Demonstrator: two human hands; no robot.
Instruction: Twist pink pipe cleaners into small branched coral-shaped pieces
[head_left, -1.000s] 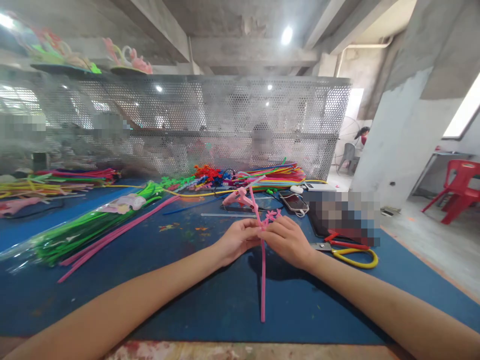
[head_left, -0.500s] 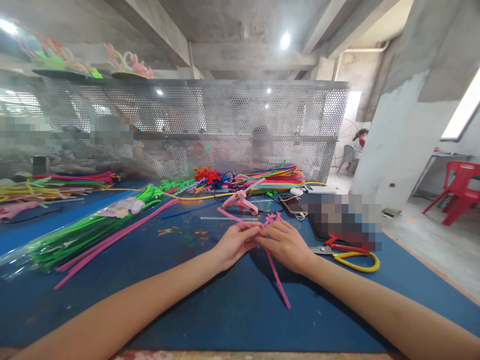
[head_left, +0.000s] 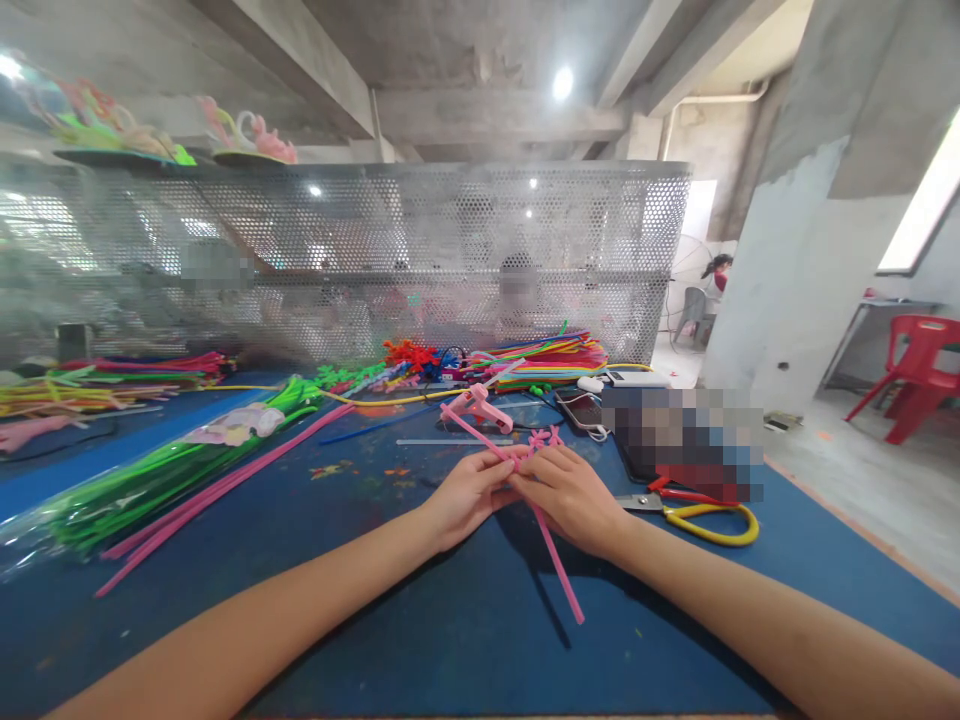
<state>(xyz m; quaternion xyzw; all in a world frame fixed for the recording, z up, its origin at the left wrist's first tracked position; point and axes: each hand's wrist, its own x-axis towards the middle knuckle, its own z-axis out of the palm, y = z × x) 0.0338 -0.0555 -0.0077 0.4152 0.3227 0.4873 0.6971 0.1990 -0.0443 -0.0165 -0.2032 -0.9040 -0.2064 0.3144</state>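
Observation:
My left hand [head_left: 474, 492] and my right hand [head_left: 566, 495] meet above the blue table, both with fingers closed on a pink pipe cleaner [head_left: 559, 568]. One end of it slants down toward me; another pink length rises to the upper left, past my left fingertips. Looped pink pipe-cleaner shapes [head_left: 544, 437] stick up behind my right fingers. The fingers hide the place where the strands cross. Just beyond my hands lies a pink glue gun [head_left: 480, 408], with a pale glue stick [head_left: 454, 442] in front of it. Scissors [head_left: 709, 522] with yellow and red handles rest right of my right hand.
Left on the table [head_left: 360, 640] lie a plastic bag of green pipe cleaners [head_left: 172, 460] and loose pink ones [head_left: 225, 500]. A colourful bundle [head_left: 540, 358] sits at the back before a perforated metal screen [head_left: 420, 240]. A phone [head_left: 581, 412] lies at right.
The view has shifted slightly. Both hands keep their hold on the pink pipe cleaner, and its lower end has moved a little, with its shadow now showing on the table.

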